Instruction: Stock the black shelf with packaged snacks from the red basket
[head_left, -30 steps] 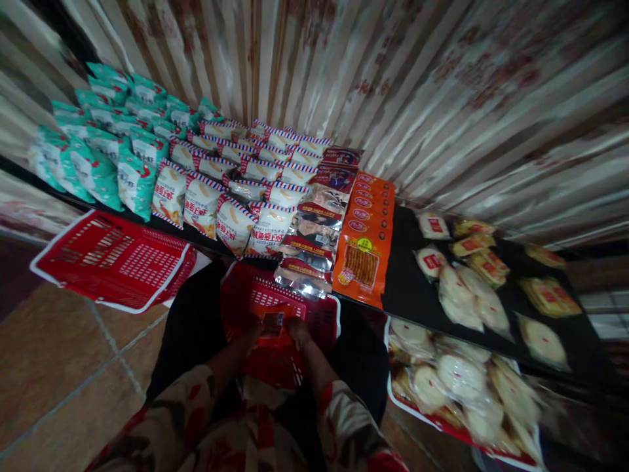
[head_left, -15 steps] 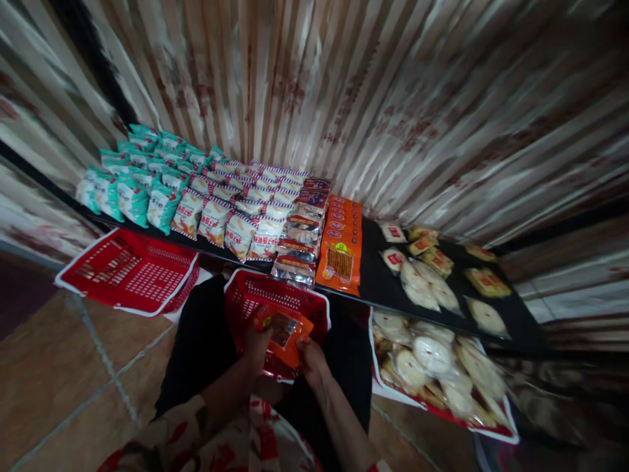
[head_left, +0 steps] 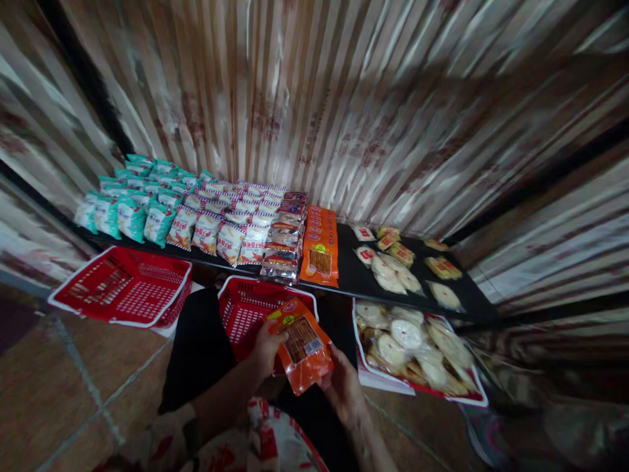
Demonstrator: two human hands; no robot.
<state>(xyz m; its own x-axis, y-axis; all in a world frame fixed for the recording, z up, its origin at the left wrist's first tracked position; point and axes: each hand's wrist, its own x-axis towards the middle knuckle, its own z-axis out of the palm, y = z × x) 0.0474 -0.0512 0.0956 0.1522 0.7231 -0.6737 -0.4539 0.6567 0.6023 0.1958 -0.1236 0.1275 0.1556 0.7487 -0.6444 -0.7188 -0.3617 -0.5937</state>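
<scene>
The orange packet (head_left: 303,351) has a window showing brown strips, a yellow patch and a white barcode label. It slants above the near right part of the middle red basket (head_left: 242,320). Forearms reach from the near side: left hand (head_left: 266,349) fingers pinch its left edge, right hand (head_left: 343,388) fingers its near right corner.

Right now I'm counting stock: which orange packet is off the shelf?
The orange packet between left hand and right hand; the others overlap on the black shelf.
</scene>
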